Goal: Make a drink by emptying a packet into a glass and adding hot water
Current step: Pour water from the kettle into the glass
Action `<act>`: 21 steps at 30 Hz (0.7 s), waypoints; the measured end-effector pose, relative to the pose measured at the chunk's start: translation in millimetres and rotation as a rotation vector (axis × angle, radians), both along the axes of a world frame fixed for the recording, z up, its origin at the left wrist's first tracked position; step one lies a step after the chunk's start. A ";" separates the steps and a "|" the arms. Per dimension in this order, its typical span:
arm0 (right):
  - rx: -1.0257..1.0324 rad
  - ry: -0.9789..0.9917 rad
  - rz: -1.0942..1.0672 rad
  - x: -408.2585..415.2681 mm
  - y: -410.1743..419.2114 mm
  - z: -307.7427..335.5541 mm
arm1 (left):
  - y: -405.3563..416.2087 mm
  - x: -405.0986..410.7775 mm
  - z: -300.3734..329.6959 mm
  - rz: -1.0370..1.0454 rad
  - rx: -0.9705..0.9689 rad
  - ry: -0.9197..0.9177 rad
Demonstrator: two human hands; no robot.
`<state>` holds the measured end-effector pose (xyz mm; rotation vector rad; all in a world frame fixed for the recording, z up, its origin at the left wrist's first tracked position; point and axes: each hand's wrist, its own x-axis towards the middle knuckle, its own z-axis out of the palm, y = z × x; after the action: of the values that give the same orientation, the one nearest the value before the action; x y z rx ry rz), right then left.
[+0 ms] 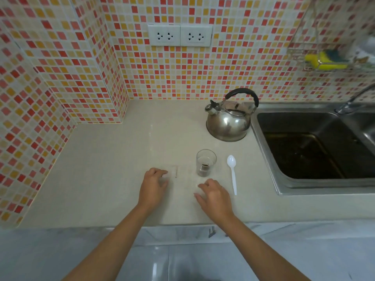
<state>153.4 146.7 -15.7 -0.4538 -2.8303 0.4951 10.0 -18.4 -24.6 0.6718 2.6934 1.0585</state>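
Observation:
A small clear glass [206, 162] stands upright on the beige counter [113, 169] with brown powder at its bottom. An almost transparent packet [174, 172] with a thin brown edge lies flat on the counter to the left of the glass. My left hand [154, 184] rests palm down at the packet's left edge, with its curled fingertips touching the packet or just short of it. My right hand [216, 196] hovers palm down in front of the glass with its fingers apart and nothing in it. A steel kettle [228, 123] with a black handle stands behind the glass.
A white plastic spoon [232, 172] lies right of the glass, bowl pointing away from me. A steel sink [269, 159] with a tap [353, 99] fills the right side. Tiled walls close off the back and left, with sockets [179, 35] on the back wall.

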 end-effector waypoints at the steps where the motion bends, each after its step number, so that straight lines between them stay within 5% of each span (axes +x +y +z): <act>1: 0.014 0.018 -0.023 9.8 6.5 2.8 | 2.7 -0.7 4.5 -0.007 0.021 0.020; 12: 0.018 0.045 -0.339 1.8 110.6 69.8 | 99.8 -37.0 89.1 -0.211 0.045 0.246; 21: 0.070 0.001 -0.253 -83.9 208.5 109.6 | 204.5 -94.4 129.8 -0.216 -0.043 0.272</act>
<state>69.5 355.2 93.9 -0.7834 -2.7243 0.3443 -84.4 186.1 105.3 1.1440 2.7703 0.9099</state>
